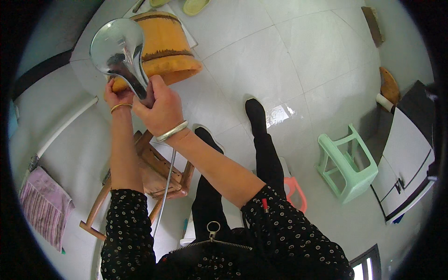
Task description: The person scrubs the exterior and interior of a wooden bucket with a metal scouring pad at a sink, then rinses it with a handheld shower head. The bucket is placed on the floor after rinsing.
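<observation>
My right hand [161,106], with a bracelet at the wrist, is closed round the handle of a chrome shower head [116,44]. Its wide round head points up and left, and a thin metal hose [166,193] hangs below my forearm. Behind it, a yellow wooden bucket [163,35] with dark brown bands is tipped, its rim toward me. My left hand [120,96] grips the bucket's near left edge; the shower head and right hand partly hide that hold. Whether water is flowing cannot be made out.
A brown wooden chair [161,170] stands below my hands. A striped towel [46,205] hangs at left near a white rail [67,126]. At right are a light green plastic stool [347,163] and a white cabinet [406,158]. Wet-looking floor tiles [280,114] shine beside my foot.
</observation>
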The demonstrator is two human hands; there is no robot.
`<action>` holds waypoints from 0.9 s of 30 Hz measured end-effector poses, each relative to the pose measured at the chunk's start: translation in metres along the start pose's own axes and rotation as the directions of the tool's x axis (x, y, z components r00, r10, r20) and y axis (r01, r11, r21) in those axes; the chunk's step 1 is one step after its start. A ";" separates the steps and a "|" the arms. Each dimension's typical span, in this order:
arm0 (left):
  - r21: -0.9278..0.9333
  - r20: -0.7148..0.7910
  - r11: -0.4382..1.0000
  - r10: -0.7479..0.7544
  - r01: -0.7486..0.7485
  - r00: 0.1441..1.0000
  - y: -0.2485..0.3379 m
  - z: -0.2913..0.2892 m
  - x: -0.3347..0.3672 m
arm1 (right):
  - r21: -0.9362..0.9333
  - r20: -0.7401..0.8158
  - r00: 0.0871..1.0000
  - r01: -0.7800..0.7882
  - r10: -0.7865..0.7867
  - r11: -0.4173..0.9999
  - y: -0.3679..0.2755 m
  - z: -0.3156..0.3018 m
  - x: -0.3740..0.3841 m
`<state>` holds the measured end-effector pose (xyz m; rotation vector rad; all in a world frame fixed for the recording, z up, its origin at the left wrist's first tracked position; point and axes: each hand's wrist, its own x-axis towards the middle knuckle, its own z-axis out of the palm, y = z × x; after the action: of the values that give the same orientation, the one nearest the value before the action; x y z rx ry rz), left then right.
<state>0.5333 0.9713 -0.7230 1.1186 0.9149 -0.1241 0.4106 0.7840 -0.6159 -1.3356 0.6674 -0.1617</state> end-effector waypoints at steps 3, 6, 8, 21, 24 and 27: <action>-0.004 0.015 0.999 -0.038 0.038 0.999 0.001 -0.010 0.006 | -0.018 -0.034 0.999 0.027 -0.028 0.999 -0.001 0.000 -0.002; -0.081 0.039 0.995 -0.058 0.061 0.998 0.009 -0.018 0.010 | -0.034 -0.105 0.995 -0.004 0.000 0.999 -0.002 -0.006 0.002; -0.098 0.025 0.987 -0.125 0.127 0.992 0.016 -0.014 0.010 | -0.061 -0.171 0.985 -0.037 0.026 0.997 -0.001 -0.013 0.007; -0.139 0.142 0.988 -0.055 0.075 0.988 -0.055 0.038 -0.038 | 0.139 -0.431 0.881 -0.148 0.194 0.979 0.044 -0.050 0.025; -0.044 0.067 0.988 -0.143 0.146 0.987 -0.112 0.065 -0.061 | 0.061 -0.366 0.915 -0.161 0.172 0.985 0.052 -0.050 0.023; 0.177 -0.115 0.981 -0.063 0.083 0.991 -0.133 0.094 -0.068 | 0.070 -0.279 0.956 -0.068 0.085 0.995 0.053 -0.052 0.020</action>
<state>0.4750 0.8088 -0.7600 1.2706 1.0590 -0.2118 0.3853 0.7436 -0.6764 -1.2376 0.9469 -0.3115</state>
